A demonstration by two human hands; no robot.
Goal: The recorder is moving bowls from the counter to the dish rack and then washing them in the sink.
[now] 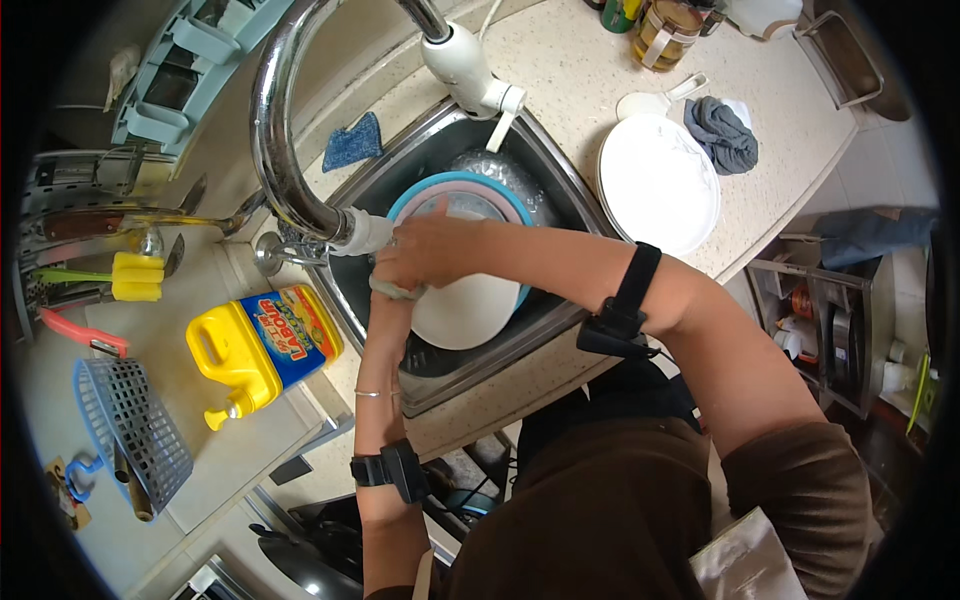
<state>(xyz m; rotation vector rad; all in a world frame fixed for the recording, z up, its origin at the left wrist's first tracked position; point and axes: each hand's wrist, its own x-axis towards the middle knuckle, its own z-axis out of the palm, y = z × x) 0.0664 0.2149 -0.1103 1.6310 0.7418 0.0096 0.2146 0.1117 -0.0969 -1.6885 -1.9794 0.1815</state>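
Over the sink (420, 390), my right hand (435, 251) bends across my left hand (390, 315), hiding most of it. A pale cloth or sponge (397, 289) shows below my right fingers, which appear closed on it. What my left fingers do is hidden. Just under both hands lies a white plate or shallow bowl (469, 319). Behind it are nested round vessels, the outermost with a blue rim (461, 177), the inner one pinkish. The chrome faucet spout (270, 112) ends in a white nozzle (367, 231) right beside my knuckles. Bubbly water (499, 169) lies in the far sink corner.
Stacked white plates (660, 184) stand right of the sink, near a grey cloth (724, 135) and a glass jug (664, 37). On the left lie a yellow detergent jug (262, 349) and a blue plastic basket (142, 427). A blue scrubbing pad (352, 142) rests behind the sink.
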